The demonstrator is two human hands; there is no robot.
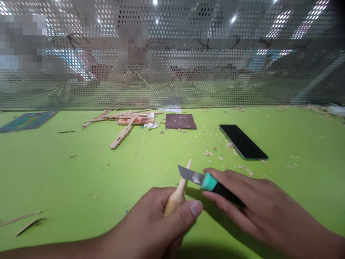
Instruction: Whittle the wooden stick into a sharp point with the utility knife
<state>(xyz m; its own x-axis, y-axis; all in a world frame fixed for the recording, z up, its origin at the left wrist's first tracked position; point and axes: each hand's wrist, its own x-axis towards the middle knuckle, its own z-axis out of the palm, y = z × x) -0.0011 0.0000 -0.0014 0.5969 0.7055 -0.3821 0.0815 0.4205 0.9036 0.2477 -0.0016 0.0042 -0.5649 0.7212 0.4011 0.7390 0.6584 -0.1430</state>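
Note:
My left hand [164,223] is closed round a pale piece of wood [175,198] that narrows to a thin point at its upper end. My thumb lies along its near side, and the lower end is hidden in my palm. In my right hand [250,205] I grip a utility knife [210,182] with a black and teal handle. Its grey blade crosses the thin part of the wood, at or very near its surface. Both hands are held above the green table.
Wood shavings [208,153] are scattered over the green table [81,187]. A black phone [244,142] lies at right. Beyond my hands are a brown square sheet [180,121] and several carved wooden sticks [122,136]. A multicoloured mat [28,120] lies far left. A perforated metal screen [172,82] closes the back edge.

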